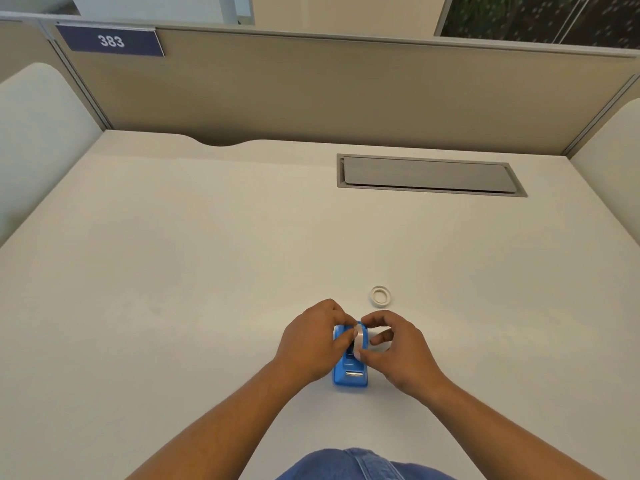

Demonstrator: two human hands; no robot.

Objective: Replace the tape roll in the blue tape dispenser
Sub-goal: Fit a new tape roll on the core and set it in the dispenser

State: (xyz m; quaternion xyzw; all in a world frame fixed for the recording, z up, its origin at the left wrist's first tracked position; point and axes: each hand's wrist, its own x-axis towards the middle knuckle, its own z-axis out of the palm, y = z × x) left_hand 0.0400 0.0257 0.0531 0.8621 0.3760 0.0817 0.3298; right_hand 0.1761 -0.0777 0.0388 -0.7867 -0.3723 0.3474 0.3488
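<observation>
The blue tape dispenser (349, 374) stands on the white desk, its metal cutter end toward me. A clear tape roll (360, 341) sits upright at the dispenser's top, partly in its cradle. My left hand (311, 344) wraps the dispenser's left side, with the thumb and a fingertip on the roll. My right hand (398, 351) pinches the roll from the right with thumb and fingers. A small white ring, an empty-looking tape core (381, 296), lies flat on the desk just beyond my right hand.
A grey cable hatch (429, 176) is set into the desk at the back right. Beige partition walls (311, 91) enclose the desk; a sign reading 383 (110, 40) hangs at the upper left. My blue-jeaned lap (353, 465) shows at the bottom edge.
</observation>
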